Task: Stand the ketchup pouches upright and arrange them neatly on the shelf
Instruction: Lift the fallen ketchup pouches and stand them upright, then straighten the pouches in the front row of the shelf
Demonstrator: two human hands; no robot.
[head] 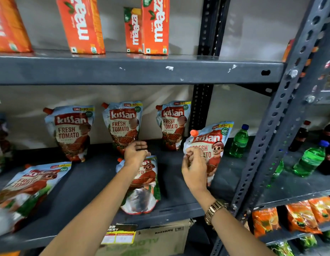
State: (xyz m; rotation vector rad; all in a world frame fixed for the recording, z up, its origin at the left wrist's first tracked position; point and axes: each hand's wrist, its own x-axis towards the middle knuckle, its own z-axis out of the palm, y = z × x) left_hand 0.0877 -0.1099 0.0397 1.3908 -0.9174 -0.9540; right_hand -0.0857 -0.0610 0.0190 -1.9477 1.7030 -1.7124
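Three Kissan ketchup pouches stand upright against the back wall of the grey shelf point(90, 174): a left pouch point(70, 132), a middle pouch point(123, 124) and a right pouch point(172, 124). A fourth pouch point(214, 145) stands tilted further forward on the right; my right hand point(194, 169) is in front of it with fingers loosely curled, touching its face. A pouch point(143, 187) lies flat in the middle, under my left hand point(136, 154), which hovers open just above its top. Another pouch point(25, 189) lies flat at the front left.
Green soda bottles point(240, 141) stand at the shelf's right end, behind a perforated steel upright point(275, 126). Orange Maaza cartons point(155, 24) sit on the shelf above. More bottles and snack packets fill the rack to the right. A cardboard box point(160, 237) sits below.
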